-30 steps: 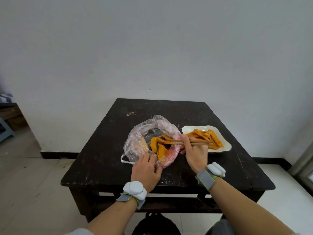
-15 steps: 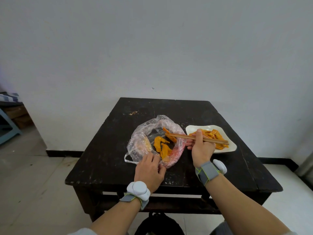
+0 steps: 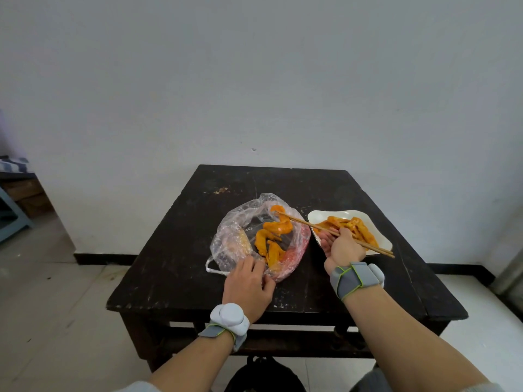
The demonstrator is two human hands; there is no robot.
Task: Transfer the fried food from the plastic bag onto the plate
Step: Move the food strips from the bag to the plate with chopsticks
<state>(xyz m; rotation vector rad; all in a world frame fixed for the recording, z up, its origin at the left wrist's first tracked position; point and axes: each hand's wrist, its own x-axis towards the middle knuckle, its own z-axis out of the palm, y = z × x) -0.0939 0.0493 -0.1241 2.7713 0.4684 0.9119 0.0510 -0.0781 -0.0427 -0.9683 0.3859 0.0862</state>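
Observation:
A clear plastic bag point(image 3: 235, 230) lies open on the dark table point(image 3: 175, 250), with several orange fried pieces point(image 3: 268, 241) inside. My left hand point(image 3: 249, 281) holds down the bag's near edge. My right hand point(image 3: 341, 246) grips a pair of wooden chopsticks point(image 3: 308, 224). Their tips pinch one fried piece point(image 3: 278, 223) lifted above the bag's far side. To the right stands a white plate point(image 3: 376, 233) holding several fried pieces point(image 3: 356, 226).
The table stands against a white wall, its near edge just past my wrists. A crumb patch point(image 3: 220, 190) lies on the far left of the tabletop. Blue furniture point(image 3: 11, 219) shows at the far left on the tiled floor.
My right hand has lifted and tilted the chopsticks, raising one fried piece out of the pile toward the bag's far edge. The left hand stays on the bag.

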